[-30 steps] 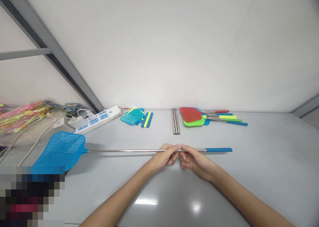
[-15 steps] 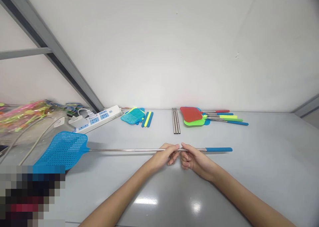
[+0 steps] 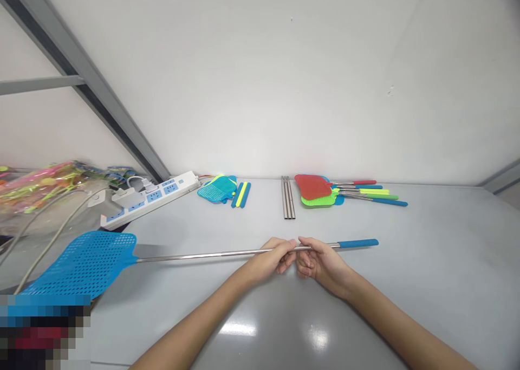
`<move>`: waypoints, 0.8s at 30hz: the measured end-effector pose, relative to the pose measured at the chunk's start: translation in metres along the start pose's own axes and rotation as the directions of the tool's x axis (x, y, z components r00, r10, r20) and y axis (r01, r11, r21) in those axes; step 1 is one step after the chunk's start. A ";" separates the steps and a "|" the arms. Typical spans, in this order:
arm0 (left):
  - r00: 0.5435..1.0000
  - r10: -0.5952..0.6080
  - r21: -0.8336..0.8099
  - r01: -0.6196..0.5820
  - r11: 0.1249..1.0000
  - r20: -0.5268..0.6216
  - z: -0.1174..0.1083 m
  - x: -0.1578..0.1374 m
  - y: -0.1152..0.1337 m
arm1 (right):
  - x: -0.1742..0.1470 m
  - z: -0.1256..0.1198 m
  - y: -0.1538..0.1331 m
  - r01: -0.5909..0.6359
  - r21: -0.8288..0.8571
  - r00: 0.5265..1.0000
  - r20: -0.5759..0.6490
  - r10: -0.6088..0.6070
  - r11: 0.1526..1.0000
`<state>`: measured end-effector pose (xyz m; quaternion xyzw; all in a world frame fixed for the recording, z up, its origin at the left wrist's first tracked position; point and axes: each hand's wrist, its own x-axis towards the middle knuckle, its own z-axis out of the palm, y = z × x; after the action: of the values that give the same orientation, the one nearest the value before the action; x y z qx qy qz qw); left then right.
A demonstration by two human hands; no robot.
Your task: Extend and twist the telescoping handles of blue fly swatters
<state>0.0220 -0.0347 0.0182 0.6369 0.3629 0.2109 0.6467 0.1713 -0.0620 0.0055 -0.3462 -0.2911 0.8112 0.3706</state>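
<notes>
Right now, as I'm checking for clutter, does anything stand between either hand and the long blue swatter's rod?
Nothing visible does: the left hand and right hand both hold the rod directly. The three loose metal tubes lie beyond it, nearer the wall.

Here the tabletop is viewed from the wearer's head above its near edge, lens aimed forward and down, left hand and right hand framed close, far edge and wall caught beyond.

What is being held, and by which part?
The left hand and right hand hold a blue fly swatter by its metal shaft, short of the blue grip.
</notes>
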 end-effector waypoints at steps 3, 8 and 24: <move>1.000 0.006 0.013 -0.006 1.000 0.013 0.000 -0.001 0.001 | -0.001 0.000 0.001 0.003 0.000 1.000 -0.003 -0.003 1.000; 1.000 0.004 0.027 -0.004 1.000 0.005 0.000 -0.002 0.001 | -0.001 -0.001 0.001 0.009 -0.003 1.000 -0.002 -0.009 1.000; 0.998 -0.012 -0.075 0.017 0.997 0.060 0.001 -0.004 0.000 | -0.005 0.006 -0.001 0.044 -0.033 0.999 0.008 -0.044 0.998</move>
<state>0.0202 -0.0383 0.0188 0.6152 0.3399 0.2007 0.6824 0.1694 -0.0663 0.0113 -0.3430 -0.3134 0.7992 0.3814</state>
